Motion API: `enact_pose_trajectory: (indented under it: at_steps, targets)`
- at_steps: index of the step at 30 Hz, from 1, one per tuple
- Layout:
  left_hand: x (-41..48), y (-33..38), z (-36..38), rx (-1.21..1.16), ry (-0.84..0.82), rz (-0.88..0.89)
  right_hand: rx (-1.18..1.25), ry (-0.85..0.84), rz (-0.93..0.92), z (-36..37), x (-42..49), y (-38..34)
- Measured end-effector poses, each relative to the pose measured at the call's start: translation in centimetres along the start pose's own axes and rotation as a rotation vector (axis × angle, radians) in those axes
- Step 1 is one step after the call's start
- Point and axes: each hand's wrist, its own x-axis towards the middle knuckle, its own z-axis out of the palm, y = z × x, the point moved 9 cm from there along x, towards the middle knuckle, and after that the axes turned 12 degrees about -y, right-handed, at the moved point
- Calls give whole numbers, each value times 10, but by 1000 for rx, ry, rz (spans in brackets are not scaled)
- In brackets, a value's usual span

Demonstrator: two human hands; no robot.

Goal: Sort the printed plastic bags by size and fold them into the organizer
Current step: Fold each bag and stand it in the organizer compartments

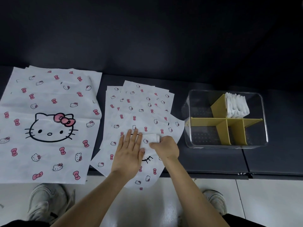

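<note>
Fig.: Far left of the organizer (pixel 186 115), the large-bag pile (pixel 49 122) lies flat; nearer it sits the smaller-bag pile (pixel 141 104). On that pile the left hand (pixel 129 153), fingers straight & close together, presses the part-folded bag (pixel 151 140). The right hand (pixel 165 148), fingers curled, pinches its folded edge. Best practice: keep palm flat, push air out, crease firmly before next fold. Folded bags (pixel 237 107) stand in organizer's rear-right compartment.
</note>
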Motion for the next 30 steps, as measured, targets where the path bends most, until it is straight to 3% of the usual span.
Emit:
enact_pose_trajectory:
  at_steps: [4, 6, 10, 12, 14, 18, 20, 25, 27, 30]
  targets:
    - [1, 0, -1, -12, -19, 8, -167, 124, -43, -1, -6, -7]
    - [0, 0, -1, -34, -47, 2, -102, 127, -58, 5, -8, -5]
    - [0, 1, -3, -49, -67, 13, 457, 43, -45, 8, -12, 8]
    - [1, -2, -3, -103, -85, 25, 556, 14, -79, 9, -14, 9]
    - [0, -5, -15, -272, -36, 1, 625, 12, -128, 7, -18, 7]
    - [-9, -20, -52, -790, 76, -285, 743, 18, -245, -14, -38, -2]
    - [-9, -13, -73, -996, 104, -310, 784, 24, -304, -32, -54, -7]
    - [12, 43, -105, -1426, 29, -180, 985, -31, -328, -88, -82, 5]
    - [28, 82, -116, -1443, -35, -63, 1062, -23, -298, -115, -87, 22]
    - [54, 141, -122, -1325, -144, 36, 1052, 152, -316, -165, -93, 55]
